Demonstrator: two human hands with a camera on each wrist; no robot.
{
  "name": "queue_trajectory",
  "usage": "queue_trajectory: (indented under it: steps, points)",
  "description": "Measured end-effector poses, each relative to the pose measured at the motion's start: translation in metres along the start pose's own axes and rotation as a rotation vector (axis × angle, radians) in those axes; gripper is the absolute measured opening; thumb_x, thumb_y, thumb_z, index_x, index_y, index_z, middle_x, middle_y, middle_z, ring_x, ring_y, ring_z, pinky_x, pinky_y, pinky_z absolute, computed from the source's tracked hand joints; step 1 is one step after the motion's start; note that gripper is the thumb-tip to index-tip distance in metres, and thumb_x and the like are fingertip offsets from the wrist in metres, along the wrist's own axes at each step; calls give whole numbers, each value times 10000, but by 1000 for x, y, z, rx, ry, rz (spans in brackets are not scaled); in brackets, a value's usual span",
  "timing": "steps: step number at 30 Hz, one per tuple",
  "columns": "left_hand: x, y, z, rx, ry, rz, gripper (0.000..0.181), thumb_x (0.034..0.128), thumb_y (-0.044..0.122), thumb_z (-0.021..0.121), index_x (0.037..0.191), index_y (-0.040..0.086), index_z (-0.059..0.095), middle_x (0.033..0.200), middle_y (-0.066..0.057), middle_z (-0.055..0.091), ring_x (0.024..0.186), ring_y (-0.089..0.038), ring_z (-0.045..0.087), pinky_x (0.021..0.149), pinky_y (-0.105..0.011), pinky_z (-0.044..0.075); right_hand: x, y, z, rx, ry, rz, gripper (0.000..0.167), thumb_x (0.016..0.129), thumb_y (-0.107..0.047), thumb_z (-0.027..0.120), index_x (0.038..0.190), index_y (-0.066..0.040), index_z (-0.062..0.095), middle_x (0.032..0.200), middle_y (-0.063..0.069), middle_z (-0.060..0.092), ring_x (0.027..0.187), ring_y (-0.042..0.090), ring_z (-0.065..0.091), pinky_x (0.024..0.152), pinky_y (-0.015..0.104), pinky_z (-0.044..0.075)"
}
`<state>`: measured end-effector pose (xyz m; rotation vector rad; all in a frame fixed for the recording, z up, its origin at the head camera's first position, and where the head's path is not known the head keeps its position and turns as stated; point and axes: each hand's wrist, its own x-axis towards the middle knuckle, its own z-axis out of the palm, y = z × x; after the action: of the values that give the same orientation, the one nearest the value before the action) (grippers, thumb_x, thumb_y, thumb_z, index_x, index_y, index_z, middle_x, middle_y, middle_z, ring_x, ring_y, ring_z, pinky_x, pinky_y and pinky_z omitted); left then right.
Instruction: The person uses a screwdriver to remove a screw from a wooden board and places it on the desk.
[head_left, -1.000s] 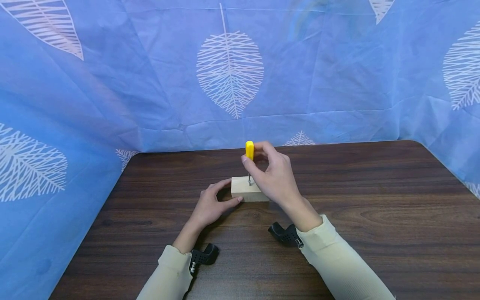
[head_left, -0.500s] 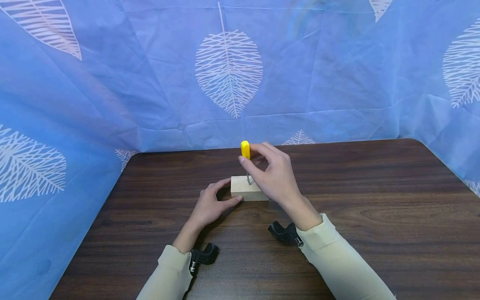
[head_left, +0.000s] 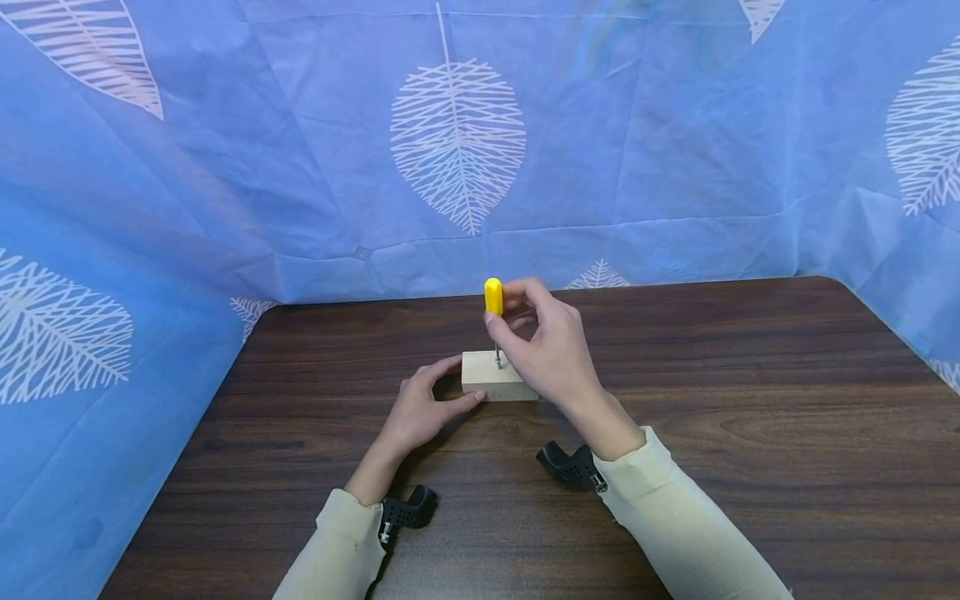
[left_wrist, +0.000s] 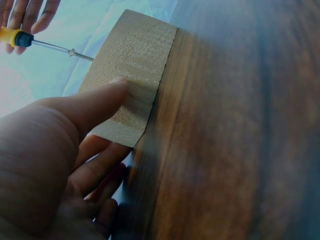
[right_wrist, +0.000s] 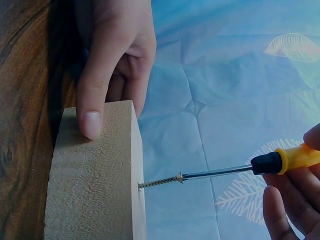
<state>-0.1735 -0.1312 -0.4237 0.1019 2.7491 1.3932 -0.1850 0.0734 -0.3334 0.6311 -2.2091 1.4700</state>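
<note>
A pale wooden block (head_left: 487,379) lies on the dark table. My left hand (head_left: 423,408) grips its left end, thumb on the near side and fingers toward the far side. A screw (right_wrist: 160,183) stands upright with its tip in the block's top face, most of its thread exposed. The shaft of a yellow-handled screwdriver (head_left: 492,297) meets the screw head, in line with it. My right hand (head_left: 551,350) pinches the yellow handle between thumb and fingers above the block. In the left wrist view, the black collar (left_wrist: 23,38) of the screwdriver shows below the handle.
The wood-grain table (head_left: 712,375) stretches to both sides of the hands. Behind it hangs a blue cloth (head_left: 315,167) with white leaf prints. A black wrist mount (head_left: 411,508) sits at the left cuff, another black mount (head_left: 567,467) at the right.
The screwdriver's handle tipped slightly left, then came back a little toward upright. My right fingers shifted their hold around the handle. The left hand and block stay put.
</note>
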Motion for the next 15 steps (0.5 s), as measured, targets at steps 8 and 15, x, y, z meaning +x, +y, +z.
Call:
queue_trajectory:
  steps: [8,15]
  points:
    - [0,-1,0,8,1,13,665,950,411,839,1546,228,608,1532,-57,646,1487,-365,488,1233,-687,332,-1,1,0,-23,-1,-1,293,938,-31,747,1217,-51,660,1084,100,769,877,184,726,847,347,623]
    - [0,0,0,8,4,32,648,954,393,839,1538,221,617,1518,-57,658,1474,-345,516,1253,-679,312,-1,-1,0,-17,-14,17,230,1020,-165,751,1215,-80,663,1111,69,764,951,169,714,867,347,613]
